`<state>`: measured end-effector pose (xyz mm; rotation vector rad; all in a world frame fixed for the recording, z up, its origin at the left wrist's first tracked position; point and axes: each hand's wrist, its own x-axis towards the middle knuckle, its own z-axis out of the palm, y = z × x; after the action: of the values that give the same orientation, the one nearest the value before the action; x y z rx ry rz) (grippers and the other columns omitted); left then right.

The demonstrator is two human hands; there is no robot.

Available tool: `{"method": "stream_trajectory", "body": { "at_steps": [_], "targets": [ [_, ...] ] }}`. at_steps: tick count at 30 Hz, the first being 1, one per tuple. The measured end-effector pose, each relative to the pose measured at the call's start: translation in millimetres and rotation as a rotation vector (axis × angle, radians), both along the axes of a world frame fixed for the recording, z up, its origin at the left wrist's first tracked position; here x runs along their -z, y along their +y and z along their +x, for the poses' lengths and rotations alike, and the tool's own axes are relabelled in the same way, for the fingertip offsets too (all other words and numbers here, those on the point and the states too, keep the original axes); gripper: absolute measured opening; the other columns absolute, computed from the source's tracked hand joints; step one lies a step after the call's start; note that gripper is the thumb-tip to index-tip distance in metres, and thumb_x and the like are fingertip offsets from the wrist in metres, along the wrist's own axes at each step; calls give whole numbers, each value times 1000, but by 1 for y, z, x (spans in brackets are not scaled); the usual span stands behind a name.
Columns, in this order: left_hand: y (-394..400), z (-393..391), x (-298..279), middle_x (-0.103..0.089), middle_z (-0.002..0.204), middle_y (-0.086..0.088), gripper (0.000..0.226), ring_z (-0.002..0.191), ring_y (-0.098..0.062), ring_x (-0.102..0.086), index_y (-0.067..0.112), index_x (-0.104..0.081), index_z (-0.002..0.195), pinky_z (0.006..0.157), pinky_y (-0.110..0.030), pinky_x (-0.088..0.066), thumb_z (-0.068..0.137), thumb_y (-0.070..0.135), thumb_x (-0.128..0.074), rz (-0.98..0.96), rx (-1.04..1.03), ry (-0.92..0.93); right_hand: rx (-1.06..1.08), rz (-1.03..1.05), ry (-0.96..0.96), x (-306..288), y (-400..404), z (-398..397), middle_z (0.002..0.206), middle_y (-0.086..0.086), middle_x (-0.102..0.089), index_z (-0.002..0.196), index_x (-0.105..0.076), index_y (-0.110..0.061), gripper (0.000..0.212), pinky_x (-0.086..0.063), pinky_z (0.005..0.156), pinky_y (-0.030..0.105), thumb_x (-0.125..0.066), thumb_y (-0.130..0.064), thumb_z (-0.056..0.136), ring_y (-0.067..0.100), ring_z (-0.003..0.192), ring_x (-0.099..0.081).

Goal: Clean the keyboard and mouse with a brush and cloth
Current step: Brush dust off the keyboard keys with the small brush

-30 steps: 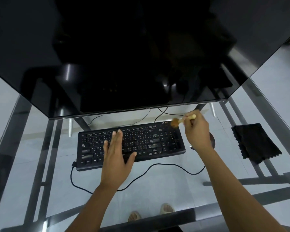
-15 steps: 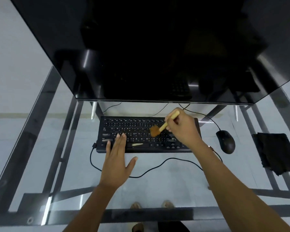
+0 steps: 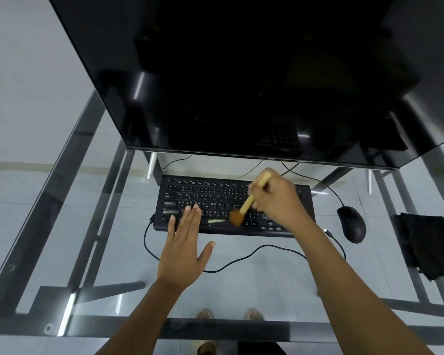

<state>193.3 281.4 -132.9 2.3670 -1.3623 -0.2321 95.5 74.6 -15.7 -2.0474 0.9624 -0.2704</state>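
A black keyboard (image 3: 210,193) lies on the glass desk under the monitor. My right hand (image 3: 280,201) grips a small brush (image 3: 244,208) with a pale wooden handle; its brown bristles touch the keys near the keyboard's front middle. My left hand (image 3: 183,249) lies flat with fingers spread, its fingertips resting on the keyboard's lower left keys. A black mouse (image 3: 351,224) sits to the right of the keyboard. Further right, a folded black cloth (image 3: 428,244) lies on the glass.
A large dark monitor (image 3: 241,73) overhangs the back of the glass desk (image 3: 62,226). Black cables (image 3: 241,260) loop in front of the keyboard and behind it. Metal frame bars show under the glass. Feet are visible below the desk's front edge.
My right hand has swept the brush from the keyboard's back right corner to its front middle. My left hand has slid from the keys' middle to the lower left. The view has shifted.
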Motion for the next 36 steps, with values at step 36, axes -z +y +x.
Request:
{"method": "stream_trajectory", "body": {
  "at_steps": [36],
  "targets": [
    [28, 55, -4, -33, 154, 1, 95, 145, -5, -9, 18, -21, 150, 120, -32, -1, 79, 74, -51, -142, -307, 174, -168, -43, -12, 12, 40, 74, 74, -1, -67, 91, -59, -12, 8, -54, 61, 19, -57, -18, 95, 5, 63, -65]
  ]
}}
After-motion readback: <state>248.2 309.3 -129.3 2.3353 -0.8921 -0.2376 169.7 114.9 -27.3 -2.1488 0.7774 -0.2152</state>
